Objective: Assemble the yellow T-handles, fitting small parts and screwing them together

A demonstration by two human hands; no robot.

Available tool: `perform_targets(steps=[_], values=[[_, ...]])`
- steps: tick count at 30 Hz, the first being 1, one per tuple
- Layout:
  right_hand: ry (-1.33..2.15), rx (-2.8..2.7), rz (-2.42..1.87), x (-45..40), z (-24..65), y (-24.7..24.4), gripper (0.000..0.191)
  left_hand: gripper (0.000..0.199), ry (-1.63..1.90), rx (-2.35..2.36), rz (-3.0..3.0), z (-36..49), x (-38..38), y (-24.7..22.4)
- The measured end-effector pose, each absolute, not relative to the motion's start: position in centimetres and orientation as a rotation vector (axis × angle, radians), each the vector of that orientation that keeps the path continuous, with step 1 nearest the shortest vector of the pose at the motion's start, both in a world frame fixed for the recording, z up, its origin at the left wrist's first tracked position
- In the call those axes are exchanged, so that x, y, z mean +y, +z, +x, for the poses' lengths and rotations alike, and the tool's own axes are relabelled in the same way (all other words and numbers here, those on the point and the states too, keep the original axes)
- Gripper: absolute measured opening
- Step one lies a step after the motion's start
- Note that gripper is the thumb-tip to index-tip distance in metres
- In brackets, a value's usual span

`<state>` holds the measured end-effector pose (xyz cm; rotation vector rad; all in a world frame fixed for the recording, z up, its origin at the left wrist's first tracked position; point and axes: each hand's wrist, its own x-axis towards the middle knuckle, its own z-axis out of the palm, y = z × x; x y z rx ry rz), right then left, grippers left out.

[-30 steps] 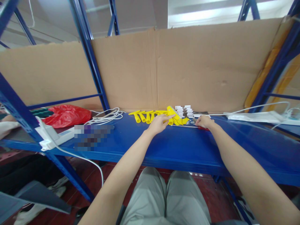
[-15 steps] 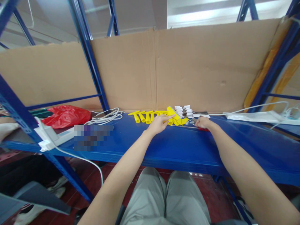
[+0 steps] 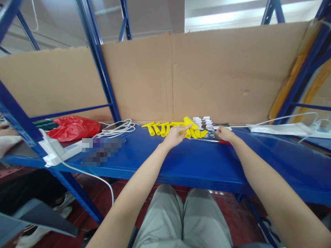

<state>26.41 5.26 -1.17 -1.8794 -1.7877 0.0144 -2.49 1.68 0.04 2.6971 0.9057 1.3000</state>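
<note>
Several yellow T-shaped pieces (image 3: pixel 162 129) lie in a row on the blue shelf. My left hand (image 3: pixel 176 136) is closed at the right end of that row, on a yellow piece (image 3: pixel 190 123) that is tilted up. Small yellow parts (image 3: pixel 199 133) lie just right of it. Beyond them stand stacks of small white pieces (image 3: pixel 203 123). My right hand (image 3: pixel 224 134) is closed beside some small metal bits (image 3: pixel 210 135); what its fingertips pinch is too small to name. A red-handled tool (image 3: pixel 224 142) lies under this hand, its thin shaft pointing left.
To the left are a red plastic bag (image 3: pixel 74 128), coiled white cable (image 3: pixel 119 129) and a white power strip (image 3: pixel 69 150). A white packet (image 3: pixel 281 128) with cables lies at the right. Cardboard (image 3: pixel 207 72) walls off the back. Part of another person shows at the lower left.
My right hand has shifted slightly up, showing more of the red-handled tool. My left hand has barely moved.
</note>
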Motion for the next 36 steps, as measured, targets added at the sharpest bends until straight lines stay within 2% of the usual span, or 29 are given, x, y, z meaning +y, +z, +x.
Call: perform_targets(steps=[8, 16, 21, 27, 31, 36], values=[[0.224, -1.688, -1.597, 4.7, 24.9, -0.3, 0.012, 0.044, 1.376, 1.133, 2.663, -2.4, 1.5, 0.2], [0.307, -1.682, -1.485, 5.4, 24.9, -1.0, 0.009, 0.043, 1.366, 1.040, 2.578, -2.3, 1.3, 0.2], [0.316, -1.735, -1.441, 5.2, 23.9, -0.7, 0.006, 0.048, 1.359, 0.906, 2.056, -1.6, 0.4, 0.7], [0.295, -1.812, -1.294, 4.4, 22.3, 0.3, 0.007, 0.067, 1.250, 0.739, 1.309, -1.3, -0.1, 1.5], [0.352, -1.802, -1.140, 3.6, 20.9, 0.9, 0.011, 0.074, 1.076, 0.743, 1.185, -1.1, -0.3, 1.2], [0.421, -1.798, -0.947, 3.0, 18.9, 1.2, 0.016, 0.072, 0.946, 0.730, 1.196, -0.5, -0.4, 0.5]])
